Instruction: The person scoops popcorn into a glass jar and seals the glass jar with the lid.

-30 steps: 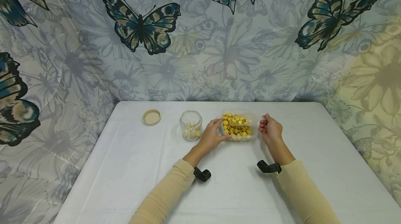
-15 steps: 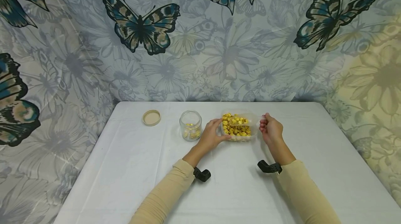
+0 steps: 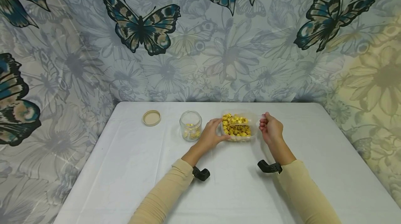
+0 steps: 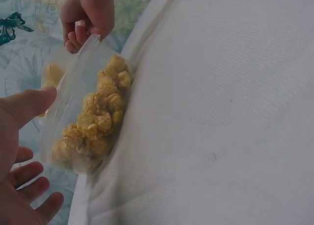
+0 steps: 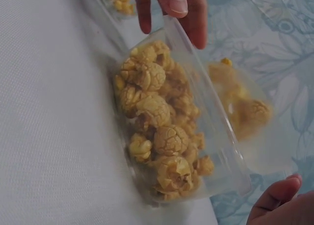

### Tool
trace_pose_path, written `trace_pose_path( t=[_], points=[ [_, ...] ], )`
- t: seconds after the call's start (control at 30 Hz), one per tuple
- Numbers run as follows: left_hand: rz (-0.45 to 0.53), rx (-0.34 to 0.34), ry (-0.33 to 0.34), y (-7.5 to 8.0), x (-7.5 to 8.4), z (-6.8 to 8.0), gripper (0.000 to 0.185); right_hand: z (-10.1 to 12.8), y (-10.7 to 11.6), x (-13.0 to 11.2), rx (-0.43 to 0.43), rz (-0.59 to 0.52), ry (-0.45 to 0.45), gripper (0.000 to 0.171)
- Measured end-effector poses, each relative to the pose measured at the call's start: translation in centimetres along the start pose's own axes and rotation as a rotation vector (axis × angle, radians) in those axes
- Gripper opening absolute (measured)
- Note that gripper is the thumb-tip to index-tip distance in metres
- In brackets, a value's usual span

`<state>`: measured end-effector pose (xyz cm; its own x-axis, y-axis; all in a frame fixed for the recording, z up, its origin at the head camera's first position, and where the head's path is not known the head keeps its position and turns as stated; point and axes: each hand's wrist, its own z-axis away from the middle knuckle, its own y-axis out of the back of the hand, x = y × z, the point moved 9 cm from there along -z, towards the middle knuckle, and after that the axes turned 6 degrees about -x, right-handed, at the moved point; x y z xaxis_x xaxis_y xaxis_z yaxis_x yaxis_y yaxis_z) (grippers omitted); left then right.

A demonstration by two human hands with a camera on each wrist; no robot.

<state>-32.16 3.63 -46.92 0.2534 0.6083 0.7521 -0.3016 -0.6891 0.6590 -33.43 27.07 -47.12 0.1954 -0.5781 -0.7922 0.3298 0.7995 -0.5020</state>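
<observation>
A clear plastic container (image 3: pixel 239 139) of yellow popcorn (image 3: pixel 239 132) stands on the table in the head view. My left hand (image 3: pixel 210 135) grips its left corner, thumb on the near side and fingers on the left side. In the right wrist view the left thumb (image 5: pixel 177 4) lies at the rim. Just off the container's right side, my right hand (image 3: pixel 271 130) has curled fingers and pinches the end of a translucent plastic scoop (image 3: pixel 249 116). The scoop lies over the popcorn; its outline is faint. Through the right wrist view, blurred popcorn shows in the scoop (image 5: pixel 269 154) beyond the container.
A glass jar (image 3: pixel 190 122) with some popcorn at its bottom stands left of the left hand, uncovered. Farther left lies a round gold-coloured lid (image 3: pixel 151 117). White cloth covers the table (image 3: pixel 131 168); a butterfly-print curtain (image 3: pixel 200 70) hangs behind its far edge.
</observation>
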Motion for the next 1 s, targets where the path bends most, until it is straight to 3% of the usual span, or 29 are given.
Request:
trace_pose_path(
  t=[0.5,1.0],
  points=[
    [-0.003,-0.025,-0.076,1.4,1.4,0.3,0.085,0.3,-0.6,-0.2,-0.035,-0.053,0.006,0.019],
    [0.103,-0.022,-0.096,3.5,2.3,1.2,0.087,0.8,-1.9,-1.3,-0.059,-0.054,0.034,0.017]
  ],
)
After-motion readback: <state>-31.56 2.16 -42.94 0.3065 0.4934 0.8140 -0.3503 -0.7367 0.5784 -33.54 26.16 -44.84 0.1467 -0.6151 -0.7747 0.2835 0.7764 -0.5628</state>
